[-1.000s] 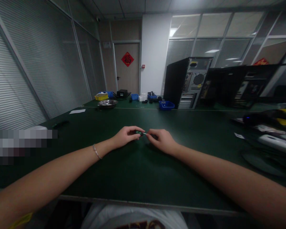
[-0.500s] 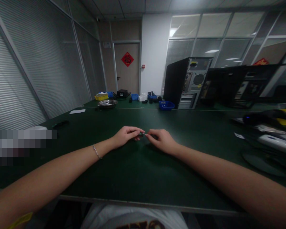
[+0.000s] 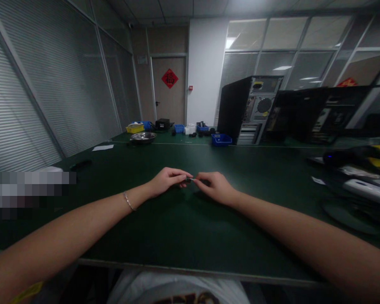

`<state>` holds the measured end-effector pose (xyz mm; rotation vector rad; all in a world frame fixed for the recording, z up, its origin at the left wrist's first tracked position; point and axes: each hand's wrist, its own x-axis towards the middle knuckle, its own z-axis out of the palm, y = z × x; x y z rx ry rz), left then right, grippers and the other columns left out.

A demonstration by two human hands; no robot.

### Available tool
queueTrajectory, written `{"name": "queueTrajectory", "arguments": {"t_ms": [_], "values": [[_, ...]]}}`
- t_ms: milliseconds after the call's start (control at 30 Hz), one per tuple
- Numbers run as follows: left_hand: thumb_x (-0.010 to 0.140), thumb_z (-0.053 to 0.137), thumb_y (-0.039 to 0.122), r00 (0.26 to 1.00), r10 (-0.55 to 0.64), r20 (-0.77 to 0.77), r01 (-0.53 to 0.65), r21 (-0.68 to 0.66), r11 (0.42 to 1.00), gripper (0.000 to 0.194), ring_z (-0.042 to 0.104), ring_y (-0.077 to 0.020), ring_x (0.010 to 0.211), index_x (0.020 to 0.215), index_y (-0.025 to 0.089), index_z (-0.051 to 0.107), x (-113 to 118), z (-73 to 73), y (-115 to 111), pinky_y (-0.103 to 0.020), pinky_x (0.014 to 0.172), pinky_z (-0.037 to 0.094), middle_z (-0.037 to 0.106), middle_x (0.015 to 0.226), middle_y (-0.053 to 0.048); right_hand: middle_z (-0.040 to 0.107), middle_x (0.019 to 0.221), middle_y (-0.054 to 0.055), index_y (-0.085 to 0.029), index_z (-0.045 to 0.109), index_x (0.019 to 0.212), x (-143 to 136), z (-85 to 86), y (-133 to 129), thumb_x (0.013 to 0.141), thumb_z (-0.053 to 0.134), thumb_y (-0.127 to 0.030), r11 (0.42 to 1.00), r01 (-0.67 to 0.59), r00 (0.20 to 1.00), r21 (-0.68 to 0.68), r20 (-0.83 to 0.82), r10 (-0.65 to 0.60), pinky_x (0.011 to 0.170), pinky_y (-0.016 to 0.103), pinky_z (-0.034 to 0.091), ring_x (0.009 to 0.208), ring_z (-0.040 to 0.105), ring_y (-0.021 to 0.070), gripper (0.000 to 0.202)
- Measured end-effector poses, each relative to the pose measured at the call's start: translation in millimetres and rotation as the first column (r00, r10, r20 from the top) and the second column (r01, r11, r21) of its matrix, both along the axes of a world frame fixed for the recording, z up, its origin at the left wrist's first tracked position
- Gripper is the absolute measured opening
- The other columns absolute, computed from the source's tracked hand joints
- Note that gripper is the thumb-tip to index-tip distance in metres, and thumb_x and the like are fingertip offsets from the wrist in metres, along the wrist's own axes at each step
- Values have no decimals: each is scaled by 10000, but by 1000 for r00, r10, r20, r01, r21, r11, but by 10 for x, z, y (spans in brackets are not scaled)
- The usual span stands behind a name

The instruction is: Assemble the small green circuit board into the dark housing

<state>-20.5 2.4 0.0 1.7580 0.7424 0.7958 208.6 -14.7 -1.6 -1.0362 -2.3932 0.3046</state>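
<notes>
My left hand [image 3: 167, 180] is closed in a pinch around a small dark piece [image 3: 188, 179], mostly hidden by the thumb and fingers. From that piece a thin pale tip [image 3: 191, 179] points toward my right hand [image 3: 215, 186]. My right thumb and index finger press together at this tip, too small to name. Both hands are just above or resting on the dark green table [image 3: 190, 236], their fingertips nearly meeting. A bracelet [image 3: 129, 201] circles my left wrist.
Toward the back stand a round metal dish [image 3: 142, 137], a blue tray [image 3: 221, 139], a yellow bin [image 3: 135, 128] and a black computer tower [image 3: 248, 110]. A white paper [image 3: 103, 147] lies at left. Cables and devices [image 3: 367, 181] crowd the right side.
Both hands stay in almost the same place. The small piece between the fingers has shifted or turned very slightly.
</notes>
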Motion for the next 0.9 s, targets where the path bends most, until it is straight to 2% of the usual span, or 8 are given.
{"name": "queueTrajectory", "arguments": {"t_ms": [600, 900], "values": [[859, 594, 276, 998, -63, 20, 63, -36, 997, 286, 622, -162, 807, 1092, 135, 682, -36, -36, 26, -313, 791, 499, 691, 952, -88, 639, 767, 16, -194, 660, 927, 13, 45, -23, 933, 466, -361, 998, -55, 998, -12, 5, 55, 601, 230, 345, 644, 534, 127, 257], [855, 594, 286, 999, 15, -49, -12, 76, 997, 294, 619, -160, 783, 1083, 127, 688, 4, 33, -40, -284, 744, 493, 687, 908, -77, 630, 750, 11, -192, 654, 927, 1, 42, -20, 937, 457, -359, 999, -40, 999, 10, 10, 40, 576, 225, 328, 629, 523, 121, 258]]}}
